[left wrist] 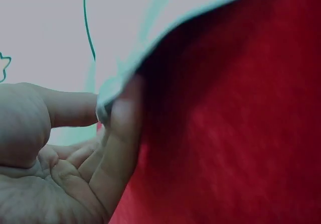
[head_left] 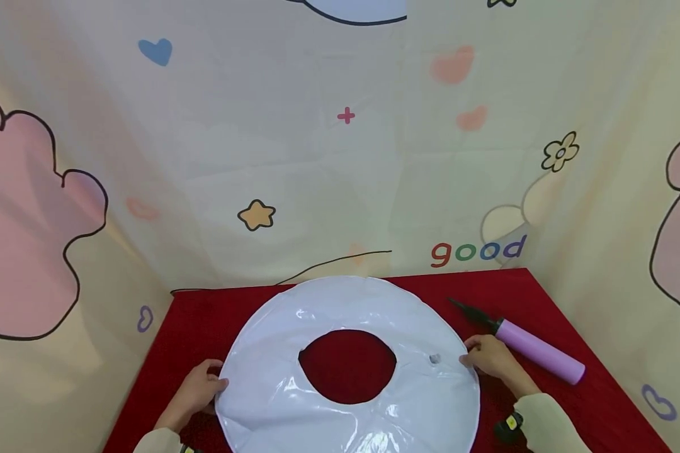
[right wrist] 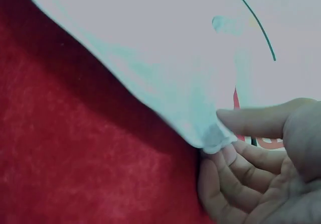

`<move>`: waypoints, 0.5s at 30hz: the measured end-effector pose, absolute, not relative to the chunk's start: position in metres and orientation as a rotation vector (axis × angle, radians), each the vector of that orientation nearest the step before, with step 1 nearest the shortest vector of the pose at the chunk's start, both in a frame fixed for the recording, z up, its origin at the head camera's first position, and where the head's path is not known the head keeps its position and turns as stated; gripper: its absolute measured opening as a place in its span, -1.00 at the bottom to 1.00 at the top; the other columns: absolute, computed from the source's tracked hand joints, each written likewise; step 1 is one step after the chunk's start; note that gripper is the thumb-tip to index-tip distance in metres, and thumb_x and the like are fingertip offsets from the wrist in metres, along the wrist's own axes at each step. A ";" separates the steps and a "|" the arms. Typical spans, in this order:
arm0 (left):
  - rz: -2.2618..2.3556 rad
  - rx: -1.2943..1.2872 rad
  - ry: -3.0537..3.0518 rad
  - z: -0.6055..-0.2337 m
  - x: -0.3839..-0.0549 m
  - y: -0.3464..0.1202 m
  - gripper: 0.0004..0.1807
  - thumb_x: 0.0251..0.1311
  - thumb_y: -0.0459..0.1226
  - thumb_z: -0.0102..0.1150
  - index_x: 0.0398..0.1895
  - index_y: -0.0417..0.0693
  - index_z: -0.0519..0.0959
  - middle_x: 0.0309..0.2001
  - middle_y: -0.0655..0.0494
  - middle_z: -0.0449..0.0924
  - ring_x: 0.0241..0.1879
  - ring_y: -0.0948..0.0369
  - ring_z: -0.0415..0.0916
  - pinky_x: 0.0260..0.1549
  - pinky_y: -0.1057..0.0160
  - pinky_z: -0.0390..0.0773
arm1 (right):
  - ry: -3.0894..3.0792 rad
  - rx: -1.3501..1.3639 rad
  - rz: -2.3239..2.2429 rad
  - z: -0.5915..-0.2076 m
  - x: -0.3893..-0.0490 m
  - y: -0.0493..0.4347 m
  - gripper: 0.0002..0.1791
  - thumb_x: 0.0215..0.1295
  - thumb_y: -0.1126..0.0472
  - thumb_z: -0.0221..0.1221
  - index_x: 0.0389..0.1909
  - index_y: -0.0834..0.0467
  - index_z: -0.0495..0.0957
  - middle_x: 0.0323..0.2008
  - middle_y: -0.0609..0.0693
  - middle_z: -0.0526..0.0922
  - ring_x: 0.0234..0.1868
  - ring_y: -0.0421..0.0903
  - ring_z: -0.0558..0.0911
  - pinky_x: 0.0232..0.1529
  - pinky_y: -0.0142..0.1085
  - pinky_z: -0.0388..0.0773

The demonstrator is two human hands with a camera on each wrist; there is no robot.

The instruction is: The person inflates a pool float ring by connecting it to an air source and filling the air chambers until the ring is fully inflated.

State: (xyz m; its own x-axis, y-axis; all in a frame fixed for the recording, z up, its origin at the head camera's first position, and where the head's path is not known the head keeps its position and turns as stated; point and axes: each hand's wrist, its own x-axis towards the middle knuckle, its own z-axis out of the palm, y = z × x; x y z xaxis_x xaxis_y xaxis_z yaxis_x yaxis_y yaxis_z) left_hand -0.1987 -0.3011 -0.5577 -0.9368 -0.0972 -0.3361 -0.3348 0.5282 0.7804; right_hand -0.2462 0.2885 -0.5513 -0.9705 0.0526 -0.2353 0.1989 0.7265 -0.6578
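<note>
A white, glossy swim ring (head_left: 345,302), soft and wrinkled, spreads between both hands, with a red patch of cloth showing through its central hole. My left hand (head_left: 198,387) pinches the left rim; in the left wrist view the thumb and index finger (left wrist: 123,133) press the ring's edge (left wrist: 145,38) from either side. On the opposite side, my right hand (head_left: 492,357) pinches the right rim, not far from a small clear valve (head_left: 434,358). The right wrist view shows the thumb (right wrist: 256,122) on top of the ring (right wrist: 125,48), the other fingers curled underneath.
Beyond the right hand lies a purple hand pump (head_left: 538,349) with a black nozzle (head_left: 476,314) pointing to the back left. Red cloth (head_left: 198,321) covers the table. Pale printed curtains (head_left: 317,157) enclose the back and both sides.
</note>
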 end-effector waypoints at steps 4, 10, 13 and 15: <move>1.403 -0.433 2.510 -0.563 -0.196 -0.310 -0.58 0.27 -0.36 0.09 0.10 -0.52 0.41 -0.31 -0.12 0.66 -0.43 0.16 0.62 -0.49 0.15 0.66 | 2.695 0.207 -1.153 -0.556 -0.242 0.287 -0.67 0.19 0.29 0.27 -0.07 0.39 0.54 -0.39 0.09 0.63 -0.40 -0.10 0.61 -0.40 -0.17 0.67; 1.348 -0.483 2.531 -0.562 -0.191 -0.336 -0.68 0.27 -0.32 0.10 -0.02 -0.40 0.49 -0.34 -0.06 0.63 -0.42 0.15 0.56 -0.49 0.16 0.63 | 2.656 0.152 -1.258 -0.558 -0.237 0.267 -0.74 0.22 0.33 0.22 -0.10 0.39 0.56 -0.40 0.10 0.66 -0.44 -0.10 0.66 -0.43 -0.17 0.68; 1.319 -0.482 2.519 -0.562 -0.189 -0.350 -0.72 0.26 -0.32 0.11 -0.08 -0.39 0.49 -0.34 -0.08 0.62 -0.41 0.15 0.57 -0.47 0.14 0.64 | 2.643 0.146 -1.286 -0.555 -0.237 0.254 -0.76 0.22 0.35 0.22 -0.11 0.38 0.57 -0.40 0.10 0.66 -0.44 -0.10 0.66 -0.44 -0.17 0.68; 1.304 -0.491 2.503 -0.563 -0.187 -0.358 -0.75 0.25 -0.33 0.13 -0.11 -0.37 0.49 -0.35 -0.06 0.62 -0.41 0.15 0.59 -0.47 0.13 0.65 | 2.634 0.143 -1.299 -0.553 -0.237 0.246 -0.77 0.23 0.36 0.22 -0.12 0.38 0.56 -0.40 0.10 0.67 -0.44 -0.10 0.66 -0.44 -0.16 0.68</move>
